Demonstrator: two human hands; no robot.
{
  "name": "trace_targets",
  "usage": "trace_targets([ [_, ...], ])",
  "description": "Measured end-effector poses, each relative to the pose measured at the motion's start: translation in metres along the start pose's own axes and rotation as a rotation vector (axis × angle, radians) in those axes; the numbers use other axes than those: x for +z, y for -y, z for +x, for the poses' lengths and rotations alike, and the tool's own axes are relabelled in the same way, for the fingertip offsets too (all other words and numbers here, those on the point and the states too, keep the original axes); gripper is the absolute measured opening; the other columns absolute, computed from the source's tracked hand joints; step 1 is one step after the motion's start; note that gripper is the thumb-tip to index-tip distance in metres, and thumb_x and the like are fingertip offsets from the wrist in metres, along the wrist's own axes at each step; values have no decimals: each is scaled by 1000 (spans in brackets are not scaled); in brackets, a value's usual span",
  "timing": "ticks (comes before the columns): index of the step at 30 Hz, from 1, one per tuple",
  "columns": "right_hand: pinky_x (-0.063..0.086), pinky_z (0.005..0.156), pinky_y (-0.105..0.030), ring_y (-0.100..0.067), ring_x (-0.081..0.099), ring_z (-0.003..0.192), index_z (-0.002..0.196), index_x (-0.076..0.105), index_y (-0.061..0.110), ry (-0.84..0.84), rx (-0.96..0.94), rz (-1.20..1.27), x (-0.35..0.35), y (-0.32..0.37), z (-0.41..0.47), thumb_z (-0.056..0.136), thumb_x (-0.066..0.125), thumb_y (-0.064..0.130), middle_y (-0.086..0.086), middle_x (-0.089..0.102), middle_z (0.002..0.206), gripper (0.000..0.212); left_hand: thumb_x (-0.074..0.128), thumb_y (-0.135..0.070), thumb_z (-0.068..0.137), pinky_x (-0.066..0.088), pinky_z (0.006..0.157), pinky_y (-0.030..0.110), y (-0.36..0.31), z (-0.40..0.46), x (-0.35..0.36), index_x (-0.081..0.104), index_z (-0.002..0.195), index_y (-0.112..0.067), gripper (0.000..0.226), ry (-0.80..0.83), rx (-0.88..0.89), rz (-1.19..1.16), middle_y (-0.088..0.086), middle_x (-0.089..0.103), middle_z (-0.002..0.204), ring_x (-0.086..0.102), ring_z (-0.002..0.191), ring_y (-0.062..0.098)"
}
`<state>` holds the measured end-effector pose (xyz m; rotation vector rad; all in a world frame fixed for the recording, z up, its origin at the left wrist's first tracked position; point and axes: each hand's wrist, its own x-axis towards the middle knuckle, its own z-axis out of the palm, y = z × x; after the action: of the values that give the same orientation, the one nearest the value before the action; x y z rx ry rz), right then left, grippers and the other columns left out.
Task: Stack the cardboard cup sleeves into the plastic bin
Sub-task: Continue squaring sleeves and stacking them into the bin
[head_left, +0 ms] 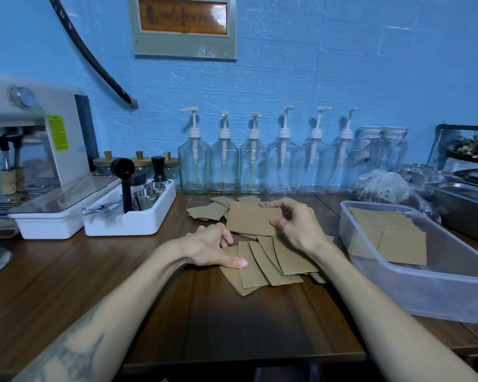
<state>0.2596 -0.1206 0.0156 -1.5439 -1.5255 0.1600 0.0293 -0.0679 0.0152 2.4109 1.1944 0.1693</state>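
The right hand [295,224] is raised a little above the brown tabletop [232,321], fingers and thumb curled on the right edge of one flat cardboard sleeve [253,218] — it holds that sleeve tilted over the pile. The left hand [215,249] lies lower, resting on the near sleeves; its thumb is stretched out flat on the cardboard and its fingers reach toward the lifted sleeve's near left corner, though I cannot tell whether they pinch anything.

Beneath both hands a fan of loose sleeves [271,263] is spread on the tabletop, overlapping one another, and a few more sleeves [207,210] lie scattered farther back toward the wall. To the right, near the pile but apart from it, stands the clear plastic bin [425,296] — inside it a stack of sleeves [389,232] already lies flat against the far end.

Along the blue wall stands a row of clear pump bottles [254,166]. To the left sit a white tray [133,219] of coffee tools and a coffee machine [39,150]. A metal pan [464,205] sits behind the bin.
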Motion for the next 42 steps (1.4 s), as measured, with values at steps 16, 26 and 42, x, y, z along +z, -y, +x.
trace_targets([
  [16,47,69,-25,-12,52,66,98,64,39,5,-18,0,3,-4,2,86,75,12,4,53,70,31,44,-97,41,30,104,34,-5,-4,0,40,141,-42,114,21,24,111,-9,37,114,34,118,15],
  [26,55,82,-40,-17,54,62,102,68,29,-9,-2,36,0,1,1,86,73,7,3,51,66,28,89,-39,67,51,81,24,-9,6,8,59,102,-19,51,-77,-46,-424,0,59,103,58,92,11],
  [42,54,87,-52,-36,62,76,100,66,31,-3,33,63,1,2,1,89,68,1,-2,55,66,31,67,7,85,50,54,22,19,-9,-36,59,117,-5,35,-457,-72,-1077,13,66,76,58,59,15],
])
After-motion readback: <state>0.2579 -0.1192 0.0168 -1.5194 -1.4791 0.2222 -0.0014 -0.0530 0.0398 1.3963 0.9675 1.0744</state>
